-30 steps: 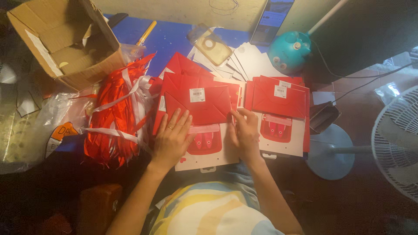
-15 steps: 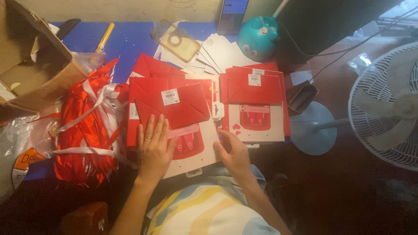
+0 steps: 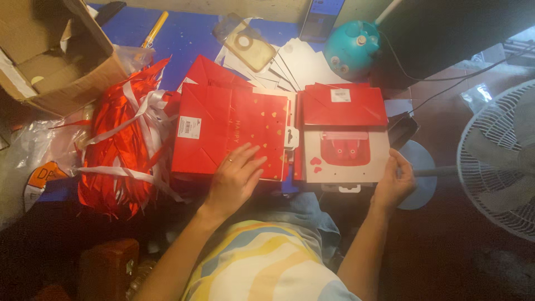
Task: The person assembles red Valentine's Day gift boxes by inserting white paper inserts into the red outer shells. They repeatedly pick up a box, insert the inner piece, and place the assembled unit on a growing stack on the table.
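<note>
L hand (image 3: 237, 178) now flat on red bag (image 3: 228, 134); R hand (image 3: 393, 184) shifted to white card (image 3: 345, 159) edge.

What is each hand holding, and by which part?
Left hand presses flat on the red folded bag; right hand grips the white card's lower right corner.

A cluttered home packing corner: cardboard box (image 3: 53, 53), ribbon bundle (image 3: 125, 142), standing fan (image 3: 499, 156), stacked gift bags (image 3: 228, 134).

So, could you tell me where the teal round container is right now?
In the head view, the teal round container stands at the top, right of centre, just above the right-hand red folded bag and beside the white sheets.
</note>
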`<state>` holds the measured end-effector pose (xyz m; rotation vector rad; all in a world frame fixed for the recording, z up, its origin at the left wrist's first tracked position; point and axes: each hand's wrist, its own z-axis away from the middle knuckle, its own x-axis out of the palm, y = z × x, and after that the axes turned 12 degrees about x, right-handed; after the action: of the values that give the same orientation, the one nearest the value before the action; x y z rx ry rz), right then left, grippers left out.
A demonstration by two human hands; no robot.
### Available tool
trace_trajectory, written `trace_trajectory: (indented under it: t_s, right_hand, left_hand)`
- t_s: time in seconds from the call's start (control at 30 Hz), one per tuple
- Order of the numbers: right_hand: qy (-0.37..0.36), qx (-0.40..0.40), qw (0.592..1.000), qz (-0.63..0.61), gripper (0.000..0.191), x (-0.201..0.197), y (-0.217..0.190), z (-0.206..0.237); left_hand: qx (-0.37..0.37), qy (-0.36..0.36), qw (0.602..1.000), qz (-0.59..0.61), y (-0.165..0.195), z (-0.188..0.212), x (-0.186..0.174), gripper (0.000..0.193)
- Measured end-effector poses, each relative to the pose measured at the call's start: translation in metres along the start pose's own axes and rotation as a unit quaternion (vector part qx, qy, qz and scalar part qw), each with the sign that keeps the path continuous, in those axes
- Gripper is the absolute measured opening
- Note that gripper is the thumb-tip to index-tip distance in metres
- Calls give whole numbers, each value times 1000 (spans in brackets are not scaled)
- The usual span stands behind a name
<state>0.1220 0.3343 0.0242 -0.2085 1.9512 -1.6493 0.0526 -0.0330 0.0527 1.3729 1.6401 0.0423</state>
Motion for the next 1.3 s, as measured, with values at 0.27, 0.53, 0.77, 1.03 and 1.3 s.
trace_trajectory:
  t_s: [0.27,0.53,0.77,1.03,1.3]
  right_hand:
    - [-13,-127,956,262,17,-4,35,-4]
    - [-75,-85,978,176,24,23,-13,29]
    - [-286,-130,947,60,23,83,-72,105]
    - [-479,-416,754,171,14,129,-149,136]
    - [-614,-338,455,549,39,195,-229,142]
  left_hand:
    - [-72,-63,986,-134,2,-34,33,80]
    - [-86,-150,969,-174,-5,-32,41,89]
    - [-15,-109,991,-78,-30,-2,4,56]
    - [-79,3,981,-176,12,-29,-55,15]
    - [-8,19,961,-277,60,-66,-143,17]
